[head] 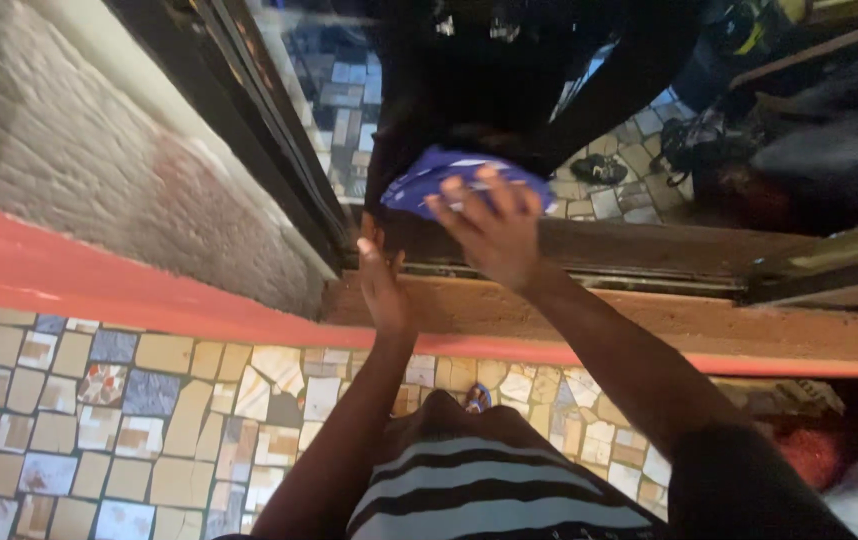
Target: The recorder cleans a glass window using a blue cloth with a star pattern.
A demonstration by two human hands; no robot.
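Note:
My right hand (489,232) presses a blue cloth (449,176) flat against a glass pane (349,90), fingers spread over the cloth. The glass reflects my dark arm and the cloth. My left hand (381,280) rests with its palm against the lower corner of the pane, by the dark window frame (279,150), holding nothing. Below, my striped black and white shirt (489,485) fills the bottom of the view.
A brown wooden sill (649,320) runs under the glass. A red painted band (99,285) edges a grey brick wall (59,130) at left. The floor (69,420) is a mosaic of broken tiles. Dark bags and a sandal show in the glass at right.

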